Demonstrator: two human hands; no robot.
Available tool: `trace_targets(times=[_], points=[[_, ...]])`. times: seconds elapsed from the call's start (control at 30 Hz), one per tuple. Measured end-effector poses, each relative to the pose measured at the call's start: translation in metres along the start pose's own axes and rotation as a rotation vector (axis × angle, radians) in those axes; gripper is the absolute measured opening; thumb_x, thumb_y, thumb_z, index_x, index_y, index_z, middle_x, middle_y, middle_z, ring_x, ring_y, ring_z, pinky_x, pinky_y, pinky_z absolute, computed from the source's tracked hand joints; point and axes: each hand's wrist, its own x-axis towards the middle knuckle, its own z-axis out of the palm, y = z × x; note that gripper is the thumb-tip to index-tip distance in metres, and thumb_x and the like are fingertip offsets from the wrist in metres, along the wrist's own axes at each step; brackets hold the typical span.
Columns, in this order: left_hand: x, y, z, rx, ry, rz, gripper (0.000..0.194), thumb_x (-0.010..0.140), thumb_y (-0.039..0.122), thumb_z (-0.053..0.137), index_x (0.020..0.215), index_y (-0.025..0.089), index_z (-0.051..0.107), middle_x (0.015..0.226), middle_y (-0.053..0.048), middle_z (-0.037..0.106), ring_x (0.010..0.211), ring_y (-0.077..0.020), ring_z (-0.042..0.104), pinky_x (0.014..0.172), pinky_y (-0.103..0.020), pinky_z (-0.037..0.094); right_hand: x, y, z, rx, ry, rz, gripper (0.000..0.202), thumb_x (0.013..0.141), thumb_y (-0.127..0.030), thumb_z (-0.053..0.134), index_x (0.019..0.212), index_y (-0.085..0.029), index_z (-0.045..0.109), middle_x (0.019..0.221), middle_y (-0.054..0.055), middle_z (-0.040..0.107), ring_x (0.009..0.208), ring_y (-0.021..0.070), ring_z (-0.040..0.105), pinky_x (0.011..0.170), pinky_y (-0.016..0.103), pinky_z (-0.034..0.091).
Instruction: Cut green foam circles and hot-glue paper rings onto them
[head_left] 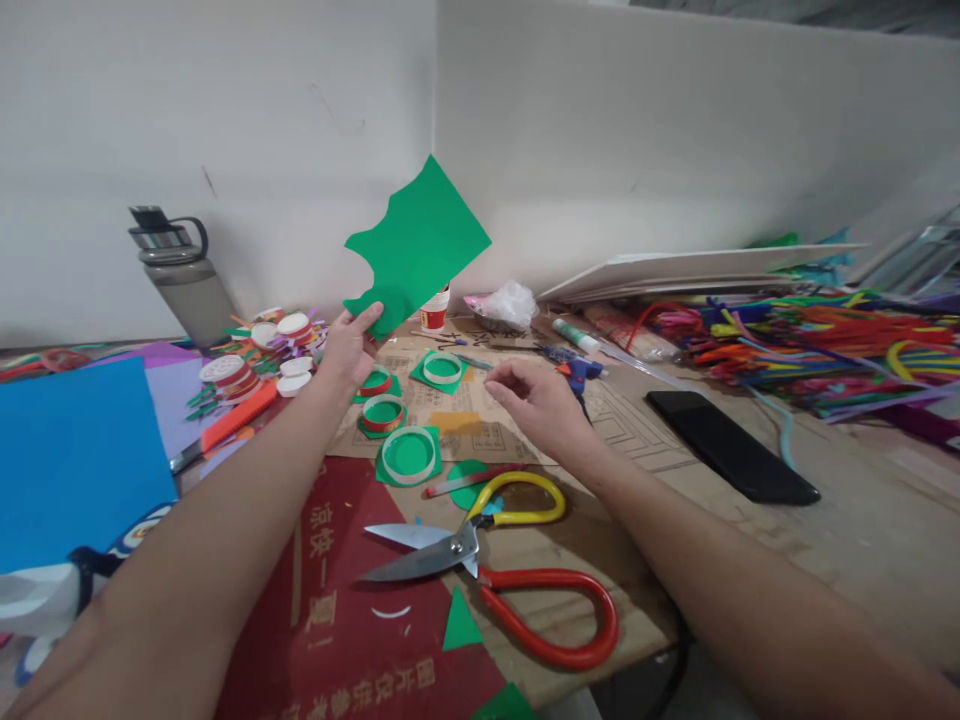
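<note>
My left hand [351,345] grips a sheet of green paper [424,240] by its lower corner, thumb on top. Curved bites are cut from the sheet's left edge. Over the cardboard, my right hand [531,400] has its fingers curled towards the thumb, with nothing visible in them. Between the hands lie green paper pieces with rings on them, among them a white ring [409,457], another white ring [442,368] and a red-edged ring [382,414]. Nearer me rest open scissors [459,547] with one yellow and one red handle. A pen [457,483] crosses a green paper disc [474,497].
To the left are a water bottle [187,285], blue paper [75,450], an orange cutter knife [238,415] and several small paper-disc crafts [225,370]. A glue gun [581,372], a phone [727,445] and colourful pipe cleaners [810,345] lie to the right. A paper cup [433,315] stands behind.
</note>
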Motion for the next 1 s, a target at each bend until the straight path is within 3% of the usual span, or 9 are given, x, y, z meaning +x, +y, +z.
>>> trace_targets(times=[0.13,0.23,0.47,0.57,0.83,1.0], points=[[0.000,0.000,-0.008,0.006,-0.013,-0.009,0.031,0.070,0.007,0.070,0.099,0.020,0.065,0.089,-0.005,0.075,0.084,-0.0183,0.071,0.081,-0.031,0.056,0.000,0.005,0.001,0.004,0.046,-0.009,0.010,0.081,-0.028,0.059,0.075,-0.021,0.064,0.069,0.000,0.061,0.063,0.0145,0.051,0.059,0.029,0.037],[0.000,0.002,-0.011,0.006,-0.010,-0.006,0.027,0.071,0.007,0.069,0.095,0.019,0.066,0.085,-0.003,0.075,0.078,-0.0159,0.071,0.078,-0.028,0.056,0.000,0.003,0.000,0.030,0.089,0.028,0.011,0.082,-0.030,0.059,0.076,-0.021,0.063,0.071,0.000,0.061,0.064,0.0147,0.052,0.060,0.029,0.038],[0.006,0.005,-0.016,-0.027,-0.002,-0.033,0.016,0.073,0.010,0.068,0.087,0.019,0.065,0.084,-0.002,0.074,0.072,-0.0140,0.070,0.076,-0.027,0.056,0.002,-0.006,-0.011,0.244,0.346,0.072,0.016,0.087,-0.038,0.054,0.081,-0.023,0.058,0.066,-0.001,0.051,0.060,0.0139,0.046,0.058,0.028,0.038],[0.009,0.005,-0.020,-0.041,-0.010,-0.031,0.016,0.073,0.010,0.069,0.086,0.019,0.064,0.083,-0.001,0.074,0.073,-0.0137,0.070,0.078,-0.027,0.056,0.003,-0.005,-0.012,0.250,0.393,0.081,0.018,0.088,-0.040,0.053,0.080,-0.024,0.058,0.064,-0.001,0.050,0.058,0.0141,0.045,0.056,0.028,0.039],[0.017,0.007,-0.028,-0.087,0.007,-0.011,0.018,0.070,0.011,0.071,0.085,0.020,0.064,0.081,0.000,0.074,0.074,-0.0144,0.069,0.079,-0.029,0.057,0.000,0.001,-0.004,0.235,0.283,0.179,0.022,0.085,-0.043,0.054,0.078,-0.022,0.057,0.059,-0.004,0.048,0.055,0.0131,0.044,0.054,0.026,0.038],[0.015,0.004,-0.028,-0.087,-0.017,-0.013,0.015,0.073,0.012,0.069,0.084,0.021,0.065,0.084,0.000,0.075,0.077,-0.0150,0.070,0.078,-0.030,0.057,0.002,0.013,-0.005,0.120,0.187,0.158,0.019,0.085,-0.038,0.055,0.081,-0.020,0.058,0.063,-0.003,0.051,0.057,0.0126,0.047,0.056,0.026,0.038]])
